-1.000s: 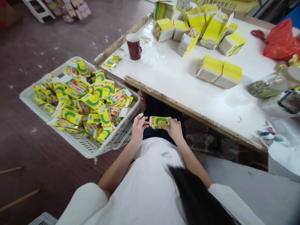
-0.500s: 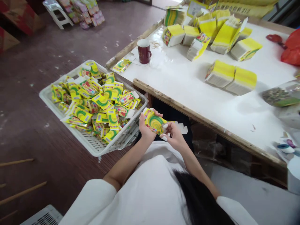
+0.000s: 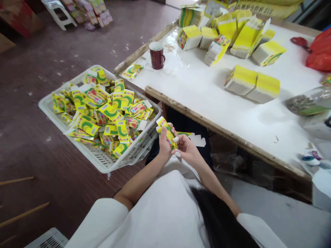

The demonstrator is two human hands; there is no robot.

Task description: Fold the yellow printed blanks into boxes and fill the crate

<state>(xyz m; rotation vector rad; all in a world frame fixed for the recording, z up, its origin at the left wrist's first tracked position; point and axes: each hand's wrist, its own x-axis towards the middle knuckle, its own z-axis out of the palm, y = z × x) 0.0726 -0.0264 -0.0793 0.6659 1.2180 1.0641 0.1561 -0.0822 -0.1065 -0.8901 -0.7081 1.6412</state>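
In my lap I hold a small yellow and green printed carton, turned on edge. My left hand grips it from the left side. My right hand pinches its lower right end with the fingertips. More flat cartons lie on my lap just right of my hands. A white plastic basket heaped with several folded cartons of the same print stands on the floor to my left, its near corner almost touching my left hand.
A white-topped table with a rough wooden edge stands ahead, carrying bundles of flat yellow cartons, a dark red mug, a red plastic bag and tape rolls. A white stool and packets lie on the far floor.
The carton went from flat and level between both hands to tilted up on edge, and my left hand closed onto it. The view also shifted slightly.
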